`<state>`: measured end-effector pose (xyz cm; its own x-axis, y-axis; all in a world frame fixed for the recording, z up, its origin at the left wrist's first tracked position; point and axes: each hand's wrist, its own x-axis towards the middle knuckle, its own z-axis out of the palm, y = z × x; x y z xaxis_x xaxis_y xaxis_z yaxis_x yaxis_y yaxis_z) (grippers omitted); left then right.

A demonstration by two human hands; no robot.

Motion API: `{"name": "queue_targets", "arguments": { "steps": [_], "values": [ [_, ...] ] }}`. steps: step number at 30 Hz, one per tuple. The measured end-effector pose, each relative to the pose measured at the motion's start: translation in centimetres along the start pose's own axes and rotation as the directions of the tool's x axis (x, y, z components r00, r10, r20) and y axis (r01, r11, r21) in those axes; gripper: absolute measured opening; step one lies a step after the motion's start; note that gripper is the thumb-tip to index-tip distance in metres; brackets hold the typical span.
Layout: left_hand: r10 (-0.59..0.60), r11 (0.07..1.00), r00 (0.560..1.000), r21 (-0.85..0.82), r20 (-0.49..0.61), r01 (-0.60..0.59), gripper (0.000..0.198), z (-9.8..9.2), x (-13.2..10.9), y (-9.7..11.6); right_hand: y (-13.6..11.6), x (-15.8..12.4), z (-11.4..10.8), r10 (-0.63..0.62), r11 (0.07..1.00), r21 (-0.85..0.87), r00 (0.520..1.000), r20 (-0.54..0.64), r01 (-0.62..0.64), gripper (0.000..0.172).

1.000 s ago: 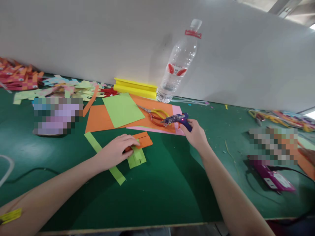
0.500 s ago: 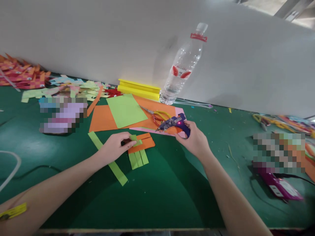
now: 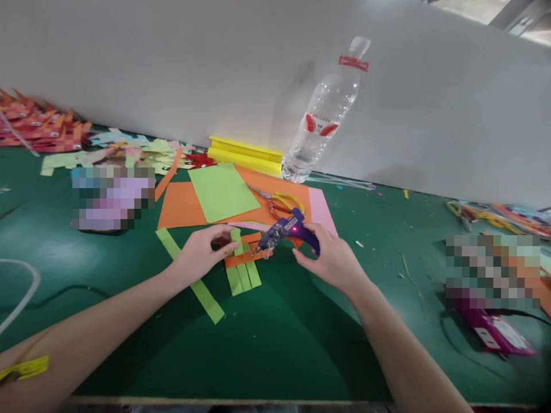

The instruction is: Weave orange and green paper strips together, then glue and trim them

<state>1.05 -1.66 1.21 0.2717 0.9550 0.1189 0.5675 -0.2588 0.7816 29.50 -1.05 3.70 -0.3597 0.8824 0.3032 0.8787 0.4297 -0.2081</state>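
Note:
A blue hot glue gun (image 3: 286, 229) with a lit red light is gripped in my right hand (image 3: 329, 255). Its nozzle points down-left, over an orange and green woven paper piece (image 3: 243, 275). My left hand (image 3: 210, 249) pinches a green strip at the upper left of that piece. A loose green paper strip (image 3: 209, 304) lies slanting on the table and passes beneath my left forearm. Just behind the glue gun rest scissors (image 3: 286, 201) with yellow and orange handles, on orange paper (image 3: 181, 201). A green paper sheet (image 3: 224, 192) overlaps the orange paper.
A clear plastic bottle (image 3: 322, 109) leans at the wall beside a folded yellow piece (image 3: 245, 156). Paper scraps (image 3: 150, 152) and red-orange woven pieces (image 3: 43, 126) are heaped at the back left. At right lies a magenta power strip (image 3: 491, 327) with a black cable.
The glue gun in my right hand has moved left and down, its nozzle now over the woven piece. The green strip at my left fingers now stands more upright.

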Motion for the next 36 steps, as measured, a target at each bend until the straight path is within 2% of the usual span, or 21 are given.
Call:
{"name": "queue_targets", "arguments": {
  "steps": [3,9,13,23,36],
  "values": [
    [0.000,1.000,1.000,-0.029,-0.015,0.000,0.035,-0.1,0.0,0.0,-0.4,0.0,0.2,-0.060,0.998,0.013,0.998,0.026,0.059,0.046],
    [-0.049,0.996,0.999,-0.076,-0.013,0.048,0.024,0.0,0.2,-0.3,-1.0,-0.2,0.6,-0.103,0.995,0.018,0.994,0.042,0.103,0.043],
    [-0.038,0.997,0.999,-0.062,0.013,0.039,0.022,-0.1,0.2,-0.2,-1.2,-0.3,0.6,-0.135,0.991,0.028,0.989,0.052,0.134,0.041],
    [0.007,0.999,1.000,-0.049,-0.012,-0.007,0.026,-0.2,0.0,-0.3,-1.1,-0.3,0.7,-0.136,0.990,0.043,0.986,0.092,0.133,0.040],
    [-0.042,0.998,0.999,-0.040,-0.001,0.042,0.021,-0.1,0.1,-0.1,-1.4,-0.3,0.4,-0.157,0.987,-0.019,0.981,0.114,0.160,0.037]
  ]
}}
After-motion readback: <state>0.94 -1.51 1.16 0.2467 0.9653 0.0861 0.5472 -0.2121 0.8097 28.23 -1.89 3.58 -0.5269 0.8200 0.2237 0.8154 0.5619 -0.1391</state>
